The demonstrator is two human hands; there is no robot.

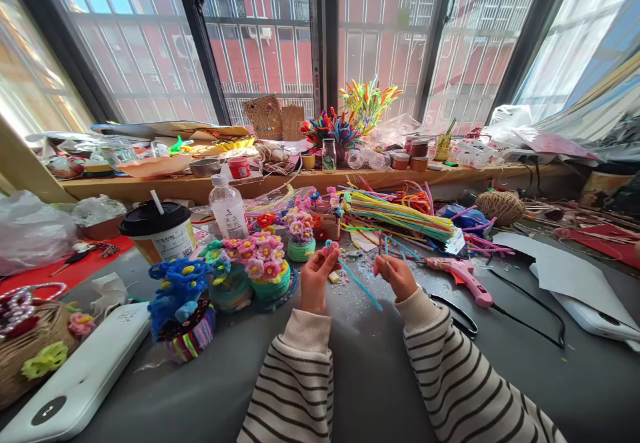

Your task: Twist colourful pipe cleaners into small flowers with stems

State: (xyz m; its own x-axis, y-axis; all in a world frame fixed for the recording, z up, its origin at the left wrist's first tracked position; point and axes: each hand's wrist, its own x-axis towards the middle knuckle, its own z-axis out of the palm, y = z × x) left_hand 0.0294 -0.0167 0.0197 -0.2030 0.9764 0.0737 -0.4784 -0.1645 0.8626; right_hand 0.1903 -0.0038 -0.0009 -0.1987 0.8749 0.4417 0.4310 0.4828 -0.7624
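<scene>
My left hand (316, 279) is closed, pinching a small pink and blue pipe-cleaner flower (331, 249) between thumb and fingers. A light blue pipe cleaner (361, 287) slants down from it to the right. My right hand (396, 275) is closed a little to the right, its fingers pressed together around something slim and dark that I cannot make out. A short blue pipe-cleaner piece (387, 245) shows at its fingertips. Below and between the hands, tiny scraps (353, 275) are scattered over the grey table (367, 376).
A pink glue gun (465, 277) with a black cord lies right of my right hand. Left stand pots of pink (263, 256) and blue (183, 289) fuzzy flowers, a bottle (228, 209) and a lidded cup (160, 229). A pipe-cleaner bundle (405, 215) lies behind.
</scene>
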